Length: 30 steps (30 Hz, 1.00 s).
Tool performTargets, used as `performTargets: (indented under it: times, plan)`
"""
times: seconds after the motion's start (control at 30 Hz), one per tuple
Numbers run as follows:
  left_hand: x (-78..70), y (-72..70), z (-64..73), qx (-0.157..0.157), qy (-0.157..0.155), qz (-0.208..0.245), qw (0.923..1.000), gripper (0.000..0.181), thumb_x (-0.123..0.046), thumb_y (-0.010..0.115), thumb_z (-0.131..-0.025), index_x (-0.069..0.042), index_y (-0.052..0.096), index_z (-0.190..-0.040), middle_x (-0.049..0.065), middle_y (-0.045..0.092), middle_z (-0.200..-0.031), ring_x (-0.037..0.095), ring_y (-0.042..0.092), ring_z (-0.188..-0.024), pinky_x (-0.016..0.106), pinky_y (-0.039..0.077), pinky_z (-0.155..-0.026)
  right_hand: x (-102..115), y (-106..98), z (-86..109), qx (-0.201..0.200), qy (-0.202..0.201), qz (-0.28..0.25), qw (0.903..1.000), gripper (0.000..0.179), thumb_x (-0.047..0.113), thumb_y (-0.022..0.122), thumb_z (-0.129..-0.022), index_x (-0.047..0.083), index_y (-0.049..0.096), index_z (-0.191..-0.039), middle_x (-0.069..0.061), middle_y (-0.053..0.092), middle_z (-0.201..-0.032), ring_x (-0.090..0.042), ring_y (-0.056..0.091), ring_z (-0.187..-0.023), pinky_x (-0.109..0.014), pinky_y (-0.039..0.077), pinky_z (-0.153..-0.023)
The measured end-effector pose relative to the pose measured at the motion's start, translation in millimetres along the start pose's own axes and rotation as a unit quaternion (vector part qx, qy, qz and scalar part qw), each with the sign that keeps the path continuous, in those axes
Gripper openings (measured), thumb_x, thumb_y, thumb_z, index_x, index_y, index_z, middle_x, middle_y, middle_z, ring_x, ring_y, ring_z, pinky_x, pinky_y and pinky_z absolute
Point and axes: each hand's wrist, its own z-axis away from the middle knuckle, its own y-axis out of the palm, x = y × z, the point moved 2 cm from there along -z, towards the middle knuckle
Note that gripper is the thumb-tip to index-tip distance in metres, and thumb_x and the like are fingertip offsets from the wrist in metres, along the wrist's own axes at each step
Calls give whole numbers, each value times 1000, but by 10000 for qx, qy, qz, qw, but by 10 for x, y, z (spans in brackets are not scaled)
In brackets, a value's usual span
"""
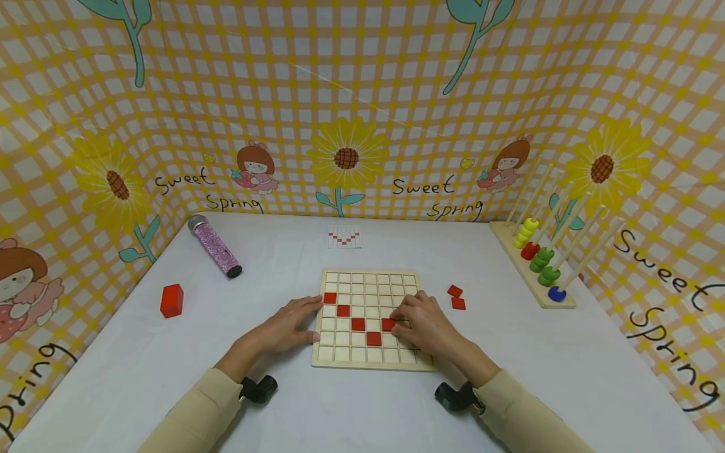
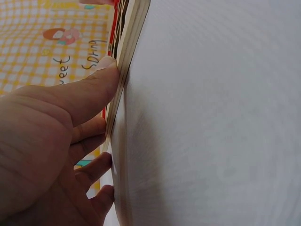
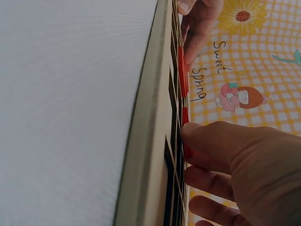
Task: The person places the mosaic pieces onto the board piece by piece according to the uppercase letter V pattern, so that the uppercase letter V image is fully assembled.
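A wooden grid board (image 1: 343,356) lies on the white table, with several red square tiles (image 1: 358,324) in its cells forming a slanting line down from the upper left. At the board's left edge my left hand (image 1: 289,324) rests with fingers extended, thumb and fingertips touching the rim. My right hand (image 1: 427,324) reaches over the right half of the board. Its thumb and fingers pinch a red tile (image 1: 387,324), one row above and to the right of the lowest tile (image 1: 374,338). In the right wrist view, the thumb (image 3: 204,136) partly covers that tile.
Two loose red tiles (image 1: 458,304) lie right of the board. Behind it is a small card (image 1: 344,237) with a red V pattern on a grid. A red block (image 1: 172,301) and glittery microphone (image 1: 216,246) lie left; a bead-stacking rack (image 1: 532,264) stands right.
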Motion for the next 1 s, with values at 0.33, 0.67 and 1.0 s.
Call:
performTargets:
  times: [0.33, 0.67, 1.0]
  plan:
    - [7, 1, -1, -2, -18, 24, 10000, 68, -25, 67, -87, -1, 37, -143, 15, 30, -154, 38, 25, -141, 57, 24, -113, 2, 8, -8, 59, 47, 25, 10000, 18, 22, 77, -76, 15, 75, -91, 2, 66, -91, -16, 46, -89, -31, 36, -75]
    - [1, -1, 2, 3, -73, 12, 10000, 68, -23, 68, -86, -1, 37, -143, 14, 30, -154, 38, 26, -141, 57, 25, -112, 4, 16, -7, 4, 3, 61, 10000, 20, 23, 79, -74, 15, 75, -92, 1, 65, -91, -16, 46, -88, -31, 36, -75]
    - [-8, -7, 0, 26, -72, 73, 9999, 68, -24, 67, -87, -1, 37, -143, 14, 29, -154, 37, 24, -142, 57, 24, -112, -43, -17, 14, 98, 261, 141, 9995, 19, 25, 77, -75, 17, 74, -92, 3, 65, -92, -16, 45, -87, -31, 35, -74]
